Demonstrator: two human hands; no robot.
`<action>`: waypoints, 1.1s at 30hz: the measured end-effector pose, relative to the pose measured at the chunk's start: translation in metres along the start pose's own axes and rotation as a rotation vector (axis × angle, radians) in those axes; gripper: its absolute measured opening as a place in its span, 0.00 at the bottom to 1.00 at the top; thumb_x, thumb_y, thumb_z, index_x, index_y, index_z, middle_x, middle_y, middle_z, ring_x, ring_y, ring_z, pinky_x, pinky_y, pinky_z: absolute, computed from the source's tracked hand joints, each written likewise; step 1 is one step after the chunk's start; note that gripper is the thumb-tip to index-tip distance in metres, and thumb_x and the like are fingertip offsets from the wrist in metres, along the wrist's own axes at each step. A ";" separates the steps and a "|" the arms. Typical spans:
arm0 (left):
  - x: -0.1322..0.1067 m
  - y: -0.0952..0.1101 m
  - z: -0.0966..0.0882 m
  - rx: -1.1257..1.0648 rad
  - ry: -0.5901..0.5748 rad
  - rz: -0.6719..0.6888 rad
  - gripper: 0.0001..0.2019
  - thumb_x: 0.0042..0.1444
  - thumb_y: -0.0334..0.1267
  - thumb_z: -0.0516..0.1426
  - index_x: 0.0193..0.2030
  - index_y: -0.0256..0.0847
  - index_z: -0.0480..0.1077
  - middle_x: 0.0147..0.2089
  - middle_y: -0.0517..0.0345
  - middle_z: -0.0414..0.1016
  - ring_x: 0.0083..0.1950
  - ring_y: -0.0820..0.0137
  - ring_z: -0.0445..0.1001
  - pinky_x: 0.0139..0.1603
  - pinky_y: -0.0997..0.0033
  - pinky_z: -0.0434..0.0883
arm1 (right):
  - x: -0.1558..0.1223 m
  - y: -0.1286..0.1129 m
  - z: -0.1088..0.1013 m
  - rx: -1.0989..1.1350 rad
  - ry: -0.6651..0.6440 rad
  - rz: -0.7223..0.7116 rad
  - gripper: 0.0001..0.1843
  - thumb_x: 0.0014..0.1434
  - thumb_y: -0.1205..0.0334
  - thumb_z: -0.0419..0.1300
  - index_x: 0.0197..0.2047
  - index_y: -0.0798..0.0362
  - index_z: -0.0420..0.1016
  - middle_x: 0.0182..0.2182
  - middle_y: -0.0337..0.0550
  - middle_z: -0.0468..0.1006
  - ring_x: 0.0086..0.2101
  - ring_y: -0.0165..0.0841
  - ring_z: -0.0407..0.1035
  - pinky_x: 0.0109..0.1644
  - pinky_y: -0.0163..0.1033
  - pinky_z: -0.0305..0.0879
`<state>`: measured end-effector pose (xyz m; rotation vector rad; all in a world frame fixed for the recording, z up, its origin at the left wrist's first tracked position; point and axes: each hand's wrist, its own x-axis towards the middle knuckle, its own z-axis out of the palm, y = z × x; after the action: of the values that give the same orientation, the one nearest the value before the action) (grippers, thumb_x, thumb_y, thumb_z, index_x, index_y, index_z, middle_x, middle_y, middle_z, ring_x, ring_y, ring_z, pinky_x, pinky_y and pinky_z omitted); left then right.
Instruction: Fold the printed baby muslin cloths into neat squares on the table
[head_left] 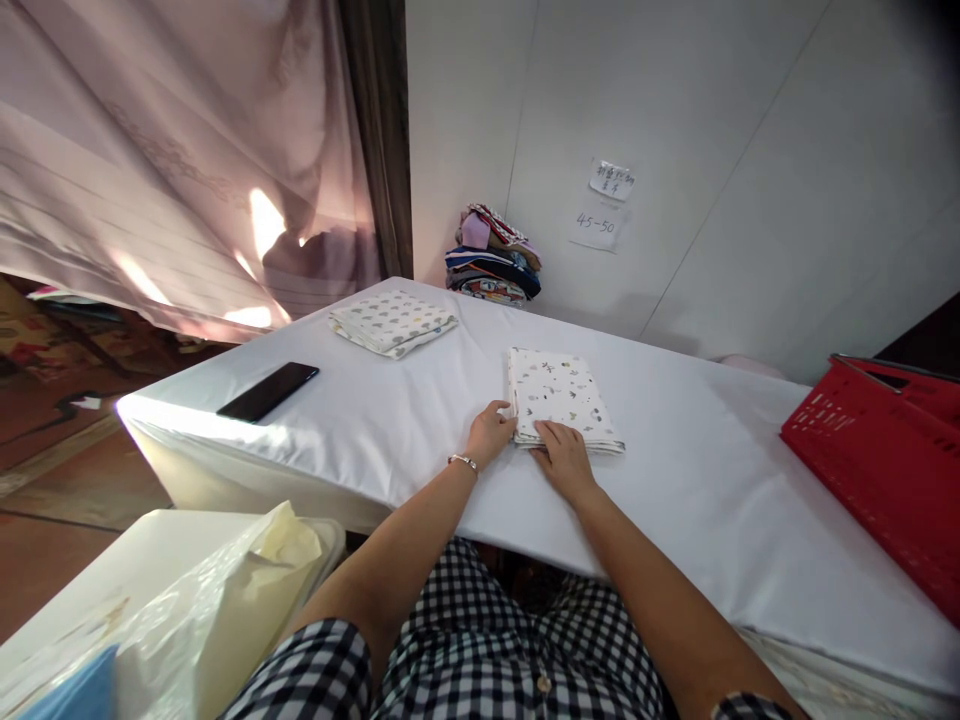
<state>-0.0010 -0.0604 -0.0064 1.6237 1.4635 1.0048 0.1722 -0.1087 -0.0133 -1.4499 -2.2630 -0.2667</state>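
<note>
A folded white cloth (562, 392) with small grey, black and yellowish prints lies on the white-covered table in front of me. At its lower left corner, the fingers of my left hand (491, 437), which wears a bracelet at the wrist, are closed on the side edge. My right hand (568, 460) grips the near edge, with the fingers on top and the thumb at the front of the layers. Farther left lies a second folded cloth (394, 322), white with grey tree-like or mushroom-like prints, apart from both hands.
A black phone (268, 392) lies on the table (420, 420) at left. Several folded fabrics are stacked (493, 258) beyond the far edge. A red plastic basket (885, 460) stands at right. At lower left, a white stool or small table (180, 535) holds plastic bags (225, 610).
</note>
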 end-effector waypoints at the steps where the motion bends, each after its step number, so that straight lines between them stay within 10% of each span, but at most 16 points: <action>1: 0.000 0.000 0.000 -0.007 -0.003 -0.003 0.16 0.52 0.39 0.55 0.48 0.41 0.66 0.24 0.65 0.71 0.26 0.74 0.69 0.30 0.76 0.64 | 0.001 -0.001 0.000 -0.006 -0.004 0.008 0.22 0.60 0.59 0.53 0.57 0.52 0.62 0.51 0.49 0.69 0.50 0.39 0.61 0.52 0.44 0.53; 17: -0.006 0.004 0.002 0.065 -0.027 0.147 0.16 0.55 0.48 0.52 0.46 0.43 0.67 0.26 0.65 0.70 0.30 0.73 0.69 0.34 0.74 0.65 | 0.008 0.005 0.007 0.030 0.031 0.106 0.11 0.59 0.67 0.51 0.44 0.54 0.69 0.41 0.47 0.73 0.42 0.38 0.63 0.45 0.41 0.57; 33: -0.025 0.015 0.012 -0.223 0.014 0.364 0.15 0.52 0.36 0.56 0.48 0.40 0.65 0.34 0.61 0.70 0.38 0.74 0.70 0.46 0.70 0.69 | 0.000 -0.001 0.005 0.000 0.044 0.121 0.20 0.59 0.53 0.53 0.51 0.54 0.64 0.43 0.50 0.72 0.44 0.41 0.63 0.45 0.43 0.56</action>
<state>0.0148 -0.0868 -0.0003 1.7525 1.0377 1.3308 0.1698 -0.1078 -0.0177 -1.5581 -2.1310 -0.2584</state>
